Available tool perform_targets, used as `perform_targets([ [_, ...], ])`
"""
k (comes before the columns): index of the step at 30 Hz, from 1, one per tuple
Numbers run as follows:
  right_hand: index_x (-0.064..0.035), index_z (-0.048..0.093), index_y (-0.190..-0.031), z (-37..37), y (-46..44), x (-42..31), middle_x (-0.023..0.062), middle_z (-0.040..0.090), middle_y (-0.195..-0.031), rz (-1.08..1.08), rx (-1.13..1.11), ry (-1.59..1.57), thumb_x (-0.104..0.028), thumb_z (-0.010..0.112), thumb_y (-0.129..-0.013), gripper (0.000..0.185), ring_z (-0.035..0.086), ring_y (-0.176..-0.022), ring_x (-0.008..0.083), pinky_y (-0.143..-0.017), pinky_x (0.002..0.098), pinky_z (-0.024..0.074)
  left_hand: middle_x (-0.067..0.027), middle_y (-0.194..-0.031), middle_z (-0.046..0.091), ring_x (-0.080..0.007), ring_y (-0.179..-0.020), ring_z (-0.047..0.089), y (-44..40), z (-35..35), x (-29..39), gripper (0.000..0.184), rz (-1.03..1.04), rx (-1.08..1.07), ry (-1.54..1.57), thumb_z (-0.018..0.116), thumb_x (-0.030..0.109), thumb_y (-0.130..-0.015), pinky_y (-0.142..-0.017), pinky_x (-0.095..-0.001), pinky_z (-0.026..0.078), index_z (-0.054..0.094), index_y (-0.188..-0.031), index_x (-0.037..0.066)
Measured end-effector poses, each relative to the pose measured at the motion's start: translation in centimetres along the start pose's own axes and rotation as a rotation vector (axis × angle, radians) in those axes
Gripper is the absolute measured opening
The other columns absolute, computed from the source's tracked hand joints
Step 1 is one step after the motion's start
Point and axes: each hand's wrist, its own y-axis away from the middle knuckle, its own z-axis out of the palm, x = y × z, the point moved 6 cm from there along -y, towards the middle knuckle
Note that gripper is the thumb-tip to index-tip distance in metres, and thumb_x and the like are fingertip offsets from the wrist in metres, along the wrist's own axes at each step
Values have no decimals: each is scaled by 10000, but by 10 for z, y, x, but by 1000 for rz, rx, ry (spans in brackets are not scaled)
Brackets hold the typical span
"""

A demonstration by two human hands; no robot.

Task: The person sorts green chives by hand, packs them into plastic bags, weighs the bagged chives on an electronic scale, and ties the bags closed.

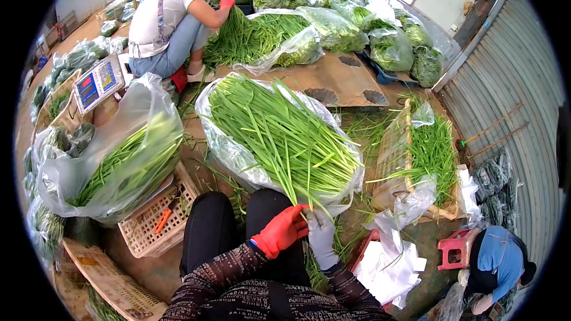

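My left hand [282,231], in a red glove, pinches the pale ends of a few long garlic chives [288,187] above my lap. Close against it, my right hand [323,240] in a grey glove has its fingers closed on the same stalk ends. Just beyond both hands lies a big heap of garlic chives [279,131] on an opened clear plastic bag [215,150]. The leaves point away to the upper left and the pale stems lie toward me. Which fingers press on which stalk is hard to make out.
Left are a filled plastic bag [113,160], a digital scale [98,83] and a crate [178,226] holding an orange-handled knife [163,220]. Right are a basket of greens [431,148] and white plastic bags [389,270]. A co-worker [169,24] squats ahead; another person [499,261] bends near a red stool [455,249].
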Motion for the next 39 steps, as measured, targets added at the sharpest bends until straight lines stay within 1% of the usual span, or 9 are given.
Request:
perform_targets([
  [5, -10, 626, -881, -31, 1, -36, 124, 560, -705, -539, 196, 696, -97, 538, -836, 132, 524, -606, 283, -569, 371, 410, -97, -1112, 574, -223, -1015, 563, 9, 14, 5, 295, 99, 21, -60, 481, 298, -940, -875, -391, 456, 537, -1097, 55],
  [13, 17, 611, -1035, -45, -4, 23, 154, 632, -893, 49, 79, 396, -151, 547, -856, 253, 604, -839, 319, -781, 340, 462, -165, -1144, 564, -279, -1096, 545, 19, 31, 4, 341, 95, -71, 16, 507, 271, -924, -957, -417, 443, 513, -1116, -11],
  [15, 34, 609, -1026, -40, -1, 27, 69, 624, -774, 148, -41, 174, -196, 533, -882, 281, 516, -614, 82, -521, 250, 409, -151, -1133, 574, -273, -1067, 564, 20, 31, 5, 294, 82, -11, 3, 510, 215, -925, -924, -399, 467, 522, -1111, -12],
  [19, -46, 597, -996, -39, 2, 5, -23, 492, -651, 471, 116, -389, -154, 526, -860, 188, 417, -513, 59, -453, 196, 348, -128, -1124, 577, -253, -1017, 590, 39, 27, 17, 236, 62, 96, -186, 498, 101, -913, -870, -365, 494, 522, -1120, -11],
  [25, 8, 580, -1043, -40, -3, -72, 15, 532, -679, 201, 179, -461, -100, 518, -873, 211, 448, -508, 83, -464, 213, 374, -139, -1226, 537, -259, -1034, 591, 65, 60, 49, 320, 48, -10, -135, 476, 31, -895, -860, -342, 496, 487, -1213, -7],
  [27, 27, 576, -1083, -71, -2, -101, 19, 543, -696, -244, 308, -334, -104, 528, -886, 241, 468, -551, 86, -511, 212, 388, -151, -1288, 488, -253, -1041, 589, 73, 74, 46, 370, 65, -143, -165, 456, 22, -899, -857, -336, 497, 438, -1267, -8],
  [31, 18, 596, -1098, -95, -13, -93, 37, 562, -716, -257, 512, -99, -52, 553, -848, 263, 497, -608, 110, -559, 235, 409, -158, -1333, 446, -248, -947, 621, 66, 69, 58, 441, 121, -192, -118, 460, -13, -842, -823, -316, 503, 415, -1281, -22],
  [33, -14, 628, -1075, -64, -17, -112, 81, 582, -743, -440, 136, 558, 0, 571, -791, 290, 540, -668, 159, -603, 267, 434, -158, -1296, 489, -183, -751, 616, 63, 58, 61, 453, 91, -73, -127, 455, 2, -829, -696, -264, 501, 421, -1280, -19],
  [39, -103, 611, -1103, 2, -6, -73, 81, 591, -798, -566, -340, 736, -78, 656, -688, 419, 563, -738, 259, -657, 358, 434, -54, -968, 652, -70, -480, 397, 54, 42, 61, 315, -49, 159, -437, 508, 245, -906, -471, -213, 337, 572, -1142, 46],
])
